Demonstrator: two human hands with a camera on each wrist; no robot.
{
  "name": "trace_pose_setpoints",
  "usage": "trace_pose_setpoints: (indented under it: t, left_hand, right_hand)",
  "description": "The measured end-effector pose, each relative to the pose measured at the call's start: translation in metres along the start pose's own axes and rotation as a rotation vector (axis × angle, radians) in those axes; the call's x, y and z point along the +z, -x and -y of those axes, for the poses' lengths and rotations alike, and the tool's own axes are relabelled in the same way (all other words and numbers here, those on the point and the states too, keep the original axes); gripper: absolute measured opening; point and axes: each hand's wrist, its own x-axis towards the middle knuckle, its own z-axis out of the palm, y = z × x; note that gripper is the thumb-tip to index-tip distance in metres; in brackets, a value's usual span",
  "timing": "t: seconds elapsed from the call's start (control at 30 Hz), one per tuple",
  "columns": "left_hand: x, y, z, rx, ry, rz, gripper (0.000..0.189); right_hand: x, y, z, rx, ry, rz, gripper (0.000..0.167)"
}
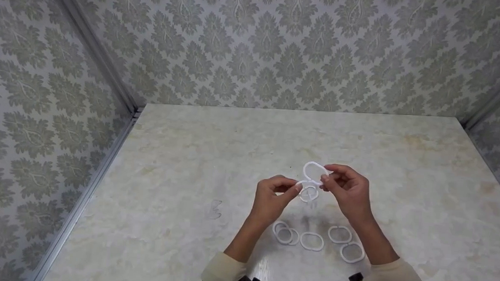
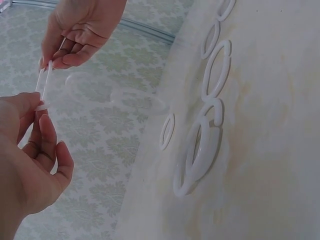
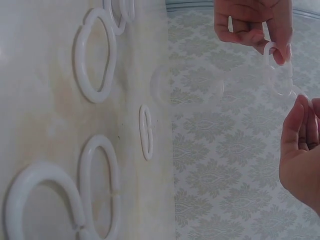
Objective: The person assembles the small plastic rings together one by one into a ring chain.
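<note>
Two white plastic rings, oval with a small gap like shower curtain rings, are held up over the table and meet between the hands. My left hand (image 1: 273,199) pinches the lower ring (image 1: 308,181) between thumb and fingertips. With thumb and fingers, my right hand (image 1: 351,192) pinches the upper ring (image 1: 304,170), which stands tilted above the other. In the left wrist view, the rings (image 2: 48,80) span the space between both hands' fingertips. Beneath the hands in the head view, another ring (image 1: 307,201) lies on the table.
Nearer me on the marbled table (image 1: 182,154) lie several more rings: an overlapping left pair (image 1: 274,229), a single middle ring (image 1: 312,249), and a right pair (image 1: 340,227) close together. Patterned wall panels (image 1: 267,44) enclose the back and sides.
</note>
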Motion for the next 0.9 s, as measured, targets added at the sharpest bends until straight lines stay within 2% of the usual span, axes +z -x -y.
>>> trace_pose_setpoints:
  t: [0.3,0.47,0.9]
  left_hand:
    - [0.0009,0.0004,-0.0004,-0.002,0.025,-0.001,0.013]
    - [0.0016,-0.0001,-0.0011,0.012,0.05,-0.001,0.014]
    - [-0.0019,-0.0001,0.0019,-0.029,0.083,-0.067,0.013]
  right_hand:
    - [0.0028,0.0032,-0.0016,0.003,0.045,0.033,0.024]
    - [0.0037,0.0048,-0.0033,0.032,0.074,0.056,0.023]
    - [0.0019,0.0048,-0.005,0.067,0.07,0.064,0.022]
